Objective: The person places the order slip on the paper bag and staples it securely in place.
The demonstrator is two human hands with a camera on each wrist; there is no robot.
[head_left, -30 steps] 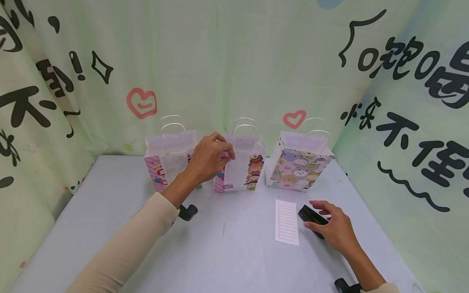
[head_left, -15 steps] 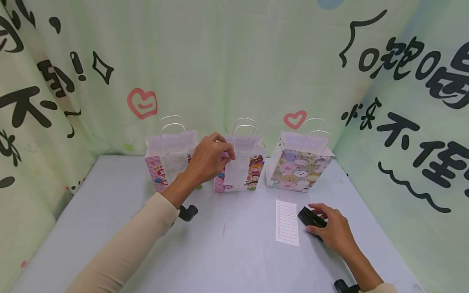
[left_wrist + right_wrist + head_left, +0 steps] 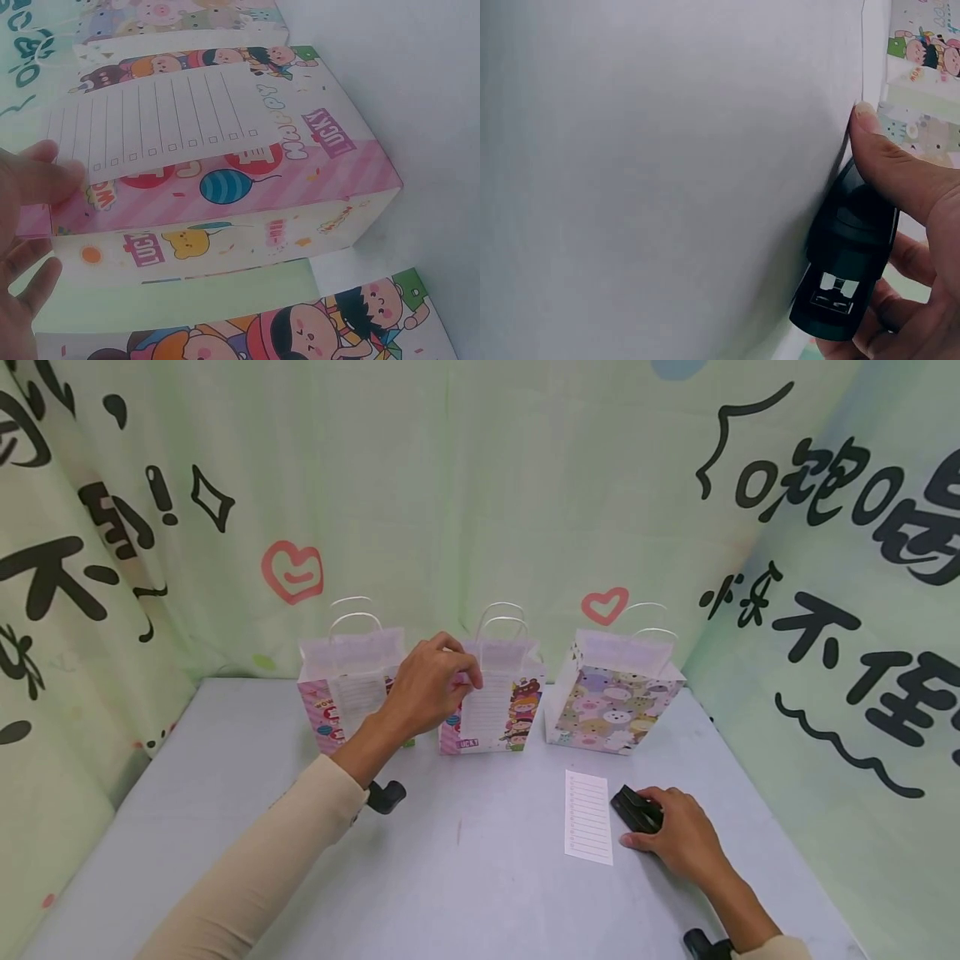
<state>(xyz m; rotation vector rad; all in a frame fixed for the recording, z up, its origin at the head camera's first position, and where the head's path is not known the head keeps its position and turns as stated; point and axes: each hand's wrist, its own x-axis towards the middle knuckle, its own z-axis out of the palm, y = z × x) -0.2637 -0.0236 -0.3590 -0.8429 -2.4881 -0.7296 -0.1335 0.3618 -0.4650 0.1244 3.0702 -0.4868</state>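
My left hand point(image 3: 429, 687) pinches a lined paper slip point(image 3: 483, 714) at the top edge of the middle gift bag point(image 3: 527, 718). In the left wrist view, the thumb presses the slip point(image 3: 169, 120), a checklist with small boxes, against the bag's printed front; some fingers lie on the bag's other side. My right hand point(image 3: 686, 833) holds a black stapler point(image 3: 632, 806) on the table at the right. The right wrist view shows the thumb along one side of the stapler point(image 3: 851, 232) and fingers on the other, partly hidden by it.
A similar bag point(image 3: 321, 706) with a slip on its front stands at the left, partly behind my left arm. A third bag point(image 3: 615, 714) with animal faces stands at the right. Another lined slip point(image 3: 588, 818) lies on the white table point(image 3: 450, 877) beside the stapler.
My right hand's fingers have closed around the stapler and shifted slightly down along it. The left hand, slip and bags have stayed in place.
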